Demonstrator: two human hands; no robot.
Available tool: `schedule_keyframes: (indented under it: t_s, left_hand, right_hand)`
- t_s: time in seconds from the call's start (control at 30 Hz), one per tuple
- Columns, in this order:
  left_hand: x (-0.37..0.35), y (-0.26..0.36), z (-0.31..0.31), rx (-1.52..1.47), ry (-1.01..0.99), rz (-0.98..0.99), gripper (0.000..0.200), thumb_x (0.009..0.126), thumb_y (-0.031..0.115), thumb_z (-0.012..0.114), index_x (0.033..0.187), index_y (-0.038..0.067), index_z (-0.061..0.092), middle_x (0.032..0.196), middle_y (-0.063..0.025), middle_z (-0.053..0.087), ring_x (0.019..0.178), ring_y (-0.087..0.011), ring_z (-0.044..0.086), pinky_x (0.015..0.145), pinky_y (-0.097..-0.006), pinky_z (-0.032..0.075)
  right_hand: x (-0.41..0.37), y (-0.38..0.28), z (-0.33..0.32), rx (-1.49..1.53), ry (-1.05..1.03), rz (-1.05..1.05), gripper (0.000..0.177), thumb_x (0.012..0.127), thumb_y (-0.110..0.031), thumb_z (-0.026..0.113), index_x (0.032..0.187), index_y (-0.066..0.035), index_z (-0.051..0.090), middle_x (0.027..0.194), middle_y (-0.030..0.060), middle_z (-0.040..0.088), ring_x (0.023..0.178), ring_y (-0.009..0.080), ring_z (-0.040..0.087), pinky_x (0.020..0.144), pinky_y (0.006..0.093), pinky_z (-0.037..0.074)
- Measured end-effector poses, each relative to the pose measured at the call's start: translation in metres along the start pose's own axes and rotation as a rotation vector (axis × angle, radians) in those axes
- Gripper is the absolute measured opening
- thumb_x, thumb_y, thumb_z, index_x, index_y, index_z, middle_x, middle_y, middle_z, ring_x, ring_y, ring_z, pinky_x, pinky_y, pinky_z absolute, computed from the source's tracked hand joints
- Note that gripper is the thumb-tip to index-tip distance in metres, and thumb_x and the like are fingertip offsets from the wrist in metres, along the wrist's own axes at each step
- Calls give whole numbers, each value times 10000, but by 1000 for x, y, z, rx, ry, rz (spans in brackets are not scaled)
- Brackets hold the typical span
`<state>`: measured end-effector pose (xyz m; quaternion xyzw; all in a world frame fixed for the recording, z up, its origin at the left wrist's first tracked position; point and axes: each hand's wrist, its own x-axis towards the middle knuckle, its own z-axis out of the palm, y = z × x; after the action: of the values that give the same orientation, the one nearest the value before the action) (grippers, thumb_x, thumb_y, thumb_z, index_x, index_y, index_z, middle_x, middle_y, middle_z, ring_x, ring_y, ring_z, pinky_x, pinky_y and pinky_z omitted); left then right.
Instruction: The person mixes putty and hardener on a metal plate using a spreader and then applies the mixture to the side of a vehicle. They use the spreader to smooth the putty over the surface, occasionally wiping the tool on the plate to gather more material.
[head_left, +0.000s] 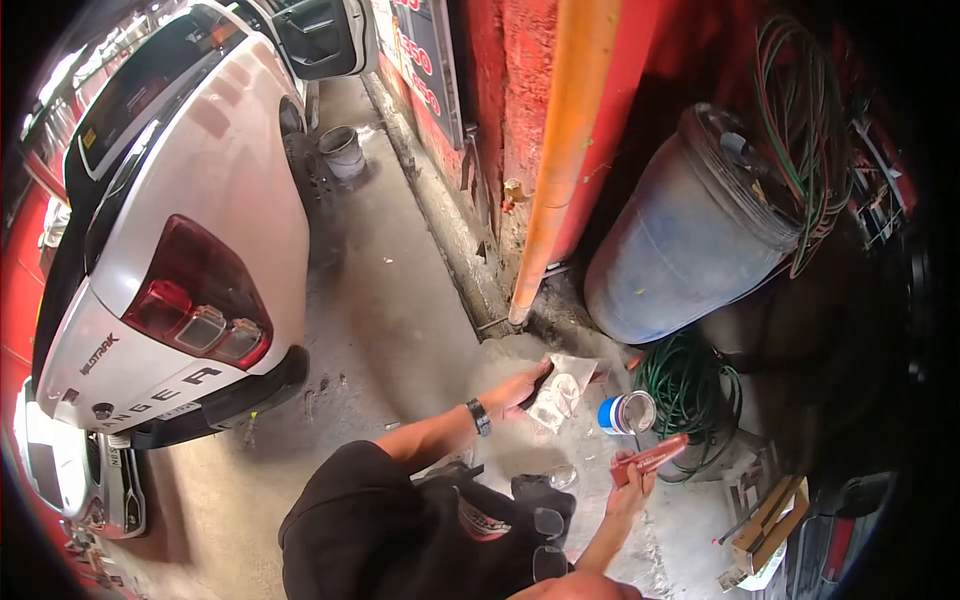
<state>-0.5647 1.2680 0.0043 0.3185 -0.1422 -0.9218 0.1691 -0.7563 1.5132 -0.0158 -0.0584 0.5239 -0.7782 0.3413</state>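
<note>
Left hand (520, 392) grips crumpled whitish plastic bag (562, 392); right hand (630, 490) clasps slim red tube (655, 457); round blue-white tin (627, 412) between hands.

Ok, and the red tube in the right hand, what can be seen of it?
The red tube is slim, long and glossy; whether it is plastic or metal cannot be told. The right hand grips its nearer end, so it is held above the concrete floor, nearly level, with its far end tilted slightly up toward the coiled green hose. It appears just below the small blue-labelled can, without visibly touching it.
</note>
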Motion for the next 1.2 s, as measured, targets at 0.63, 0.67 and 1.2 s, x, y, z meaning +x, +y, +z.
schedule_keyframes:
  t_s: [0.63, 0.67, 1.2]
  left_hand:
    - [-78, 17, 18, 6, -174, 189, 449, 1061, 390, 465, 1347, 48, 519, 1221, -84, 653, 1061, -222, 657, 934, -408, 536]
    - [-74, 15, 23, 4, -209, 184, 439, 1060, 387, 471, 1339, 52, 524, 1215, -82, 655, 1058, -221, 657, 935, -406, 534]
    - [-84, -9, 59, 193, -244, 133, 343, 1035, 384, 553, 1093, 65, 665, 1016, -26, 697, 869, -117, 659, 773, -285, 538]
  right_hand:
    - [-48, -53, 104, -357, -345, -210, 218, 1046, -129, 433, 1229, -19, 474, 863, 91, 645, 667, 140, 653, 639, 324, 583]
    - [-52, -63, 102, -358, -350, -154, 207, 1045, -118, 423, 1225, -24, 464, 861, 85, 637, 662, 134, 642, 647, 330, 585]
    - [-86, -98, 98, -845, -344, -470, 193, 1039, -139, 469, 1196, -42, 527, 893, 60, 618, 663, 95, 568, 612, 248, 473]
